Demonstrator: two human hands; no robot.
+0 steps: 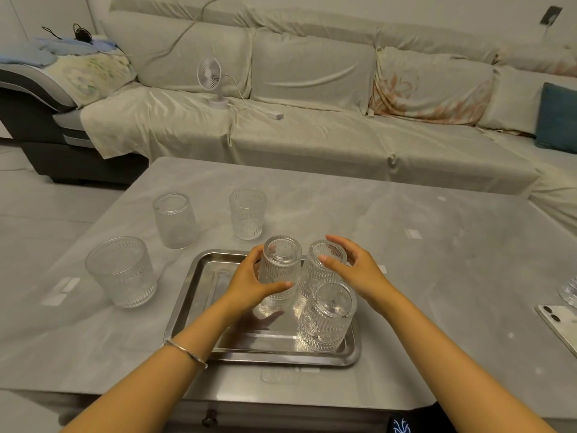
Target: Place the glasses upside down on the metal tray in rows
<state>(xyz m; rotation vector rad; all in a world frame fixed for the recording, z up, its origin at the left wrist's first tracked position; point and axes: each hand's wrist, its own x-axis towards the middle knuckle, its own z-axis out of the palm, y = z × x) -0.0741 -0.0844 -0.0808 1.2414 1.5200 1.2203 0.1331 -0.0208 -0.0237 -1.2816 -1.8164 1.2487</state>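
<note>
A metal tray point(199, 295) lies on the grey table near its front edge. Three ribbed glasses stand upside down on its right half. My left hand point(249, 284) is wrapped around the middle one point(281, 267). My right hand point(352, 270) rests with spread fingers on the back right glass point(321, 270). The third upside-down glass point(327, 317) stands free at the tray's front right. Left of the tray, on the table, stand a wide upright glass point(123, 271), an upside-down glass point(175, 220) and an upright glass point(247, 213).
A white phone point(559, 326) lies at the table's right edge, with part of another glass point(569, 290) beside it. Behind the table runs a cloth-covered sofa with a small white fan point(210, 79) and a cable on it.
</note>
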